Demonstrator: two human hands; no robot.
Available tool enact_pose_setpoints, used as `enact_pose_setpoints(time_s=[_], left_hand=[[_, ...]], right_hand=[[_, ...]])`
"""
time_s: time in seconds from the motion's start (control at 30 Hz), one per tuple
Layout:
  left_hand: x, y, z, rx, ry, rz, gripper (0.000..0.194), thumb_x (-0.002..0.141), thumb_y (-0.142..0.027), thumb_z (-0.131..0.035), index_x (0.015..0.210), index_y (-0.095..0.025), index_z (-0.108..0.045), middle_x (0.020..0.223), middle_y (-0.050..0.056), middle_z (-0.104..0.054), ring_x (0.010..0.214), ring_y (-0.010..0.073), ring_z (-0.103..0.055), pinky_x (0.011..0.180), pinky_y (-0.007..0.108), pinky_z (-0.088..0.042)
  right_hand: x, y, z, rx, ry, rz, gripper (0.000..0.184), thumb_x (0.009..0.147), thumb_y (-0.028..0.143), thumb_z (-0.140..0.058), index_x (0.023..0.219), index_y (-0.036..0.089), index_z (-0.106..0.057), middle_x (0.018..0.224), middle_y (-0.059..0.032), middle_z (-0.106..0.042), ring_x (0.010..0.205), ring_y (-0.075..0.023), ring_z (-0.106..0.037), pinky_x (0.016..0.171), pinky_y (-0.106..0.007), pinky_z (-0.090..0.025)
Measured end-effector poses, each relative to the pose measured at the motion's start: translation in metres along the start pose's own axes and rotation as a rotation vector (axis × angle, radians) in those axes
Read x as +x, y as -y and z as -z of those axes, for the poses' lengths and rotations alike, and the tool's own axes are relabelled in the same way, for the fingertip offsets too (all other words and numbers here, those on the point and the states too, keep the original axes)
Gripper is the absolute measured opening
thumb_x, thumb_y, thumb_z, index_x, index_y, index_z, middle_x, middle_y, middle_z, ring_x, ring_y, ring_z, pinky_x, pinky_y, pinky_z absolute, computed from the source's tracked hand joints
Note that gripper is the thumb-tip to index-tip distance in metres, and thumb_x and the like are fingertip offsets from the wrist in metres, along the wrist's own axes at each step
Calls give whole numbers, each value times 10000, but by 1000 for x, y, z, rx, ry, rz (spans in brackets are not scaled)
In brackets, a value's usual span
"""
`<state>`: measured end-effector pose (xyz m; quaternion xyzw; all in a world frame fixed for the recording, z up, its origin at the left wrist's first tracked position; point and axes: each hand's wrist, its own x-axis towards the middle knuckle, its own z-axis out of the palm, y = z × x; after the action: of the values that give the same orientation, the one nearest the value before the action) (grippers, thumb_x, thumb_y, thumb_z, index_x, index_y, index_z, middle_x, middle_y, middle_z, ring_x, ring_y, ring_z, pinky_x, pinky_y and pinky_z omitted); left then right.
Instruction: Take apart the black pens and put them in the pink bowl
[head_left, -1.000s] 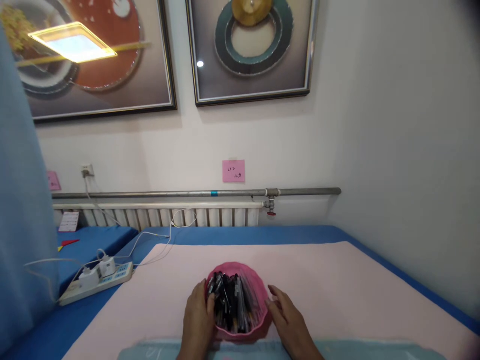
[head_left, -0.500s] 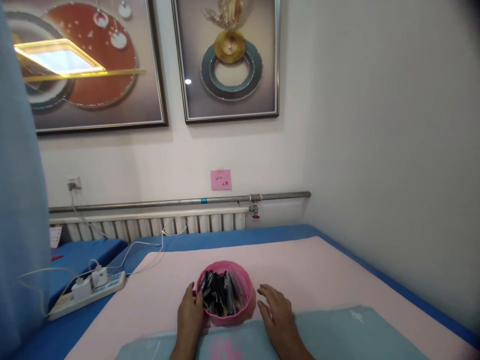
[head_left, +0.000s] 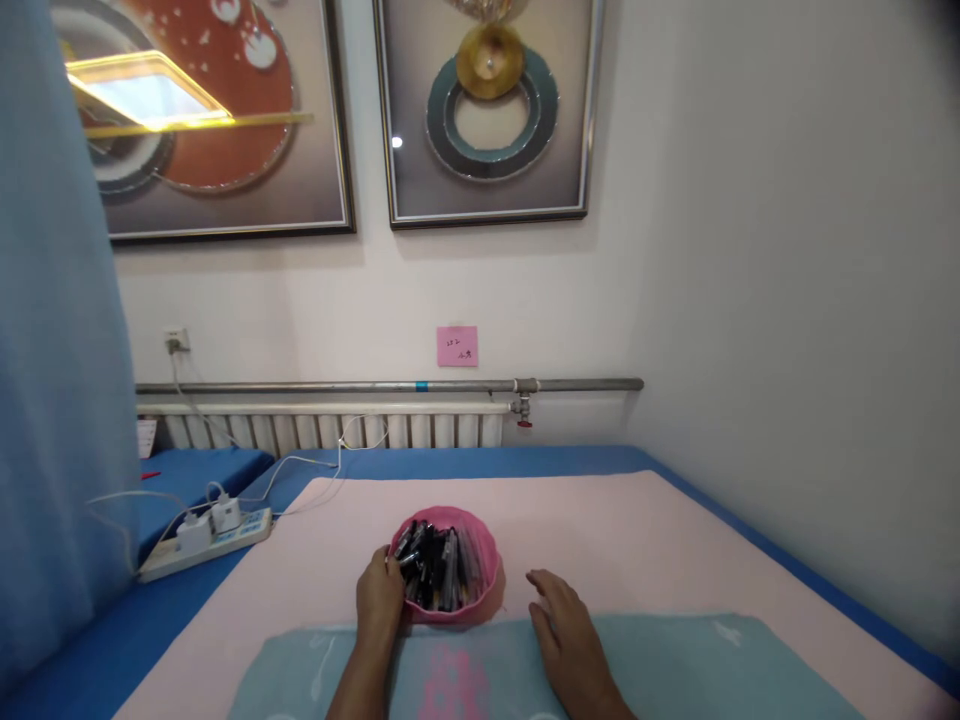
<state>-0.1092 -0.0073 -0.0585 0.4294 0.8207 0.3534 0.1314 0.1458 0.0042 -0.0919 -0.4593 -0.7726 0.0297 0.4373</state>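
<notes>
A pink bowl (head_left: 484, 556) full of black and clear pens (head_left: 436, 567) sits on the pink cloth (head_left: 630, 545), just beyond a light teal mat (head_left: 675, 665). My left hand (head_left: 379, 598) curls round the bowl's left rim and grips it. Flat on the mat's far edge lies my right hand (head_left: 561, 622), fingers stretched out and empty, a short way right of the bowl and not touching it.
A white power strip (head_left: 206, 528) with chargers and white cables lies on the blue surface (head_left: 187, 480) at left. A blue curtain (head_left: 52, 400) hangs at far left. A radiator, pipe, pink note and two framed pictures line the back wall; a wall stands close on the right.
The bowl has slid away from me with my left hand on its rim. My right hand has come off the bowl and settled on the teal mat. The view has shifted.
</notes>
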Motion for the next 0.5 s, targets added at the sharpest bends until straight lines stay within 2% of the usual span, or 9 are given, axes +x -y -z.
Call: enact_pose_setpoints(time_s=[0.13, 0.3, 0.5], left_hand=[[5, 4, -2, -12, -10, 27, 360, 840, -205, -354, 1103, -115, -584, 1055, 121, -671, 977, 193, -611, 811, 243, -410], [14, 13, -2, -21, -47, 57, 338, 835, -239, -373, 1061, -152, -608, 1041, 104, -679, 964, 188, -612, 794, 242, -410], [26, 27, 2, -35, -154, 78, 340, 831, -257, -366, 1020, -136, -621, 1005, 117, -682, 938, 202, -617, 788, 265, -422]], right_hand=[[11, 10, -14, 20, 130, 66, 363, 821, 208, -417, 1168, 205, -523, 1071, -84, -652, 951, -224, -614, 821, -419, -502], [23, 18, -24, 70, 259, 147, 355, 831, 188, -400, 1155, 184, -545, 1107, -97, -637, 1019, -207, -585, 883, -379, -482], [38, 19, -40, 163, 354, 204, 428, 795, 144, -400, 1206, 179, -514, 1163, -109, -609, 1073, -209, -557, 919, -377, -468]])
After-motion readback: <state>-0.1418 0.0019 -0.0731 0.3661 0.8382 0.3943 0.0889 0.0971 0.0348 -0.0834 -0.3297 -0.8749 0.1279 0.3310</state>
